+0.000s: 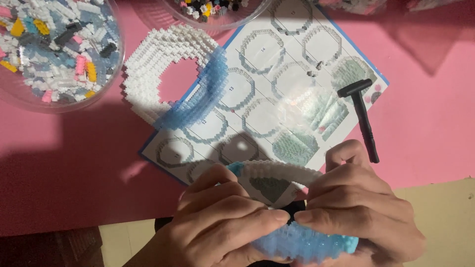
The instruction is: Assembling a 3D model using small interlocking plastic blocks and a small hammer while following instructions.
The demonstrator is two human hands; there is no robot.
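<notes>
Far left: clear round plastic bowl (pixel 54 49) full of tiny building bricks, mostly white and pale blue with some yellow, pink, black; it sits on the pink surface (pixel 74 148)

Next right: flat ring built of white micro bricks with a translucent blue arc on its right side (pixel 173 79), lying partly over the printed instruction sheet showing octagon ring diagrams (pixel 262 94)

Second clear bowl (pixel 217 12) of mixed bricks at top centre, cut off by the frame edge

Bottom centre: left hand (pixel 222 222) and right hand (pixel 361 207) both curled around a white and pale blue brick-built ring piece (pixel 282 178); fingers closed on it from either side, thumbs nearly meeting in the middle over the dark opening. Piece held just above the sheet's near edge, blue section at the bottom by the palms

Right of the sheet: small black T-shaped plastic tool (pixel 363 116), its head on the sheet corner, its handle on the surface, tip just beside the right hand's fingers; can't tell whether they touch
</notes>
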